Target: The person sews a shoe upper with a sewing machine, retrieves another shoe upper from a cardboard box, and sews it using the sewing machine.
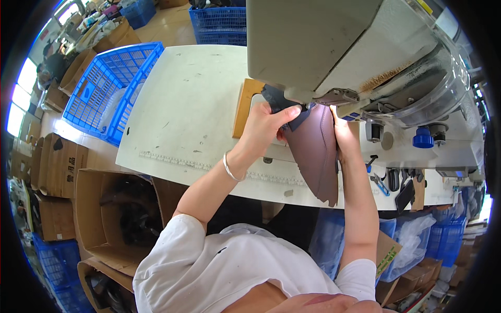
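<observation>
A: Mauve panel point(314, 154), location?
B: Right of centre over worktop point(182, 104), pointed end near.
A: Grip?
B: Left hand point(262, 126) clamped on dark piece point(275, 96); right hand point(345, 136) at panel's right edge, grip cannot tell.
A: Farther?
B: Machine head point(308, 41).

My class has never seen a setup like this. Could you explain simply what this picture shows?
This is no robot but a person, filmed from above by a head-worn camera whose wide lens bends straight edges. In front is what looks like a sewing machine. The left hand holds a brownish piece, its thumb on a darker part; the right hand is at the piece's right edge, its fingers partly hidden. On the pale table, a ruler strip runs near the front edge, and a blue-handled tool lies to the right.
</observation>
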`<act>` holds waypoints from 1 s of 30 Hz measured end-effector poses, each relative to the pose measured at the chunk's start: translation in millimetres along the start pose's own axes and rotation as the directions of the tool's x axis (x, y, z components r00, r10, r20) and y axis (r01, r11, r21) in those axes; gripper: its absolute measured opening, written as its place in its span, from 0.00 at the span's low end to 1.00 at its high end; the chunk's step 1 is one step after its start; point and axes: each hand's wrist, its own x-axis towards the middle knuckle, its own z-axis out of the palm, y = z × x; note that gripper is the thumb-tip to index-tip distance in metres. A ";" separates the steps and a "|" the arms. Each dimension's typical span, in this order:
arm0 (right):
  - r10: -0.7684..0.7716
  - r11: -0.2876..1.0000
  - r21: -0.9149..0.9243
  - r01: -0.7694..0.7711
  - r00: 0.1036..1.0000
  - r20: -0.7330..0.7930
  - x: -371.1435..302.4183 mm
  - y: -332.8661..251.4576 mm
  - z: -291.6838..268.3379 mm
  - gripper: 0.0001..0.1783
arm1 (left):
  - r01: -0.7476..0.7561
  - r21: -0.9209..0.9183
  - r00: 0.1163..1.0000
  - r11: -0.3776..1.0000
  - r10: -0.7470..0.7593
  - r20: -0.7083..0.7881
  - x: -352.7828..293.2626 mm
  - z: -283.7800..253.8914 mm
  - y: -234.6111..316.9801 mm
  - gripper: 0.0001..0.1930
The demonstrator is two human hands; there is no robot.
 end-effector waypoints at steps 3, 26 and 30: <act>0.127 0.986 0.094 -0.136 0.987 0.095 0.5 -4.6 -4.3 0.25 | 0.019 0.018 1.000 1.000 -0.019 0.013 1.7 0.6 2.1 0.13; -0.471 0.361 -0.778 0.514 0.821 0.324 -141.5 -88.0 9.9 0.40 | 0.094 -0.248 0.995 0.964 -0.094 0.012 14.0 -11.2 -25.5 0.09; -0.480 -0.017 -0.923 0.384 0.806 0.345 -141.0 -84.0 48.0 0.30 | 0.042 -0.365 0.999 0.930 -0.047 -0.006 12.1 -1.7 -20.9 0.07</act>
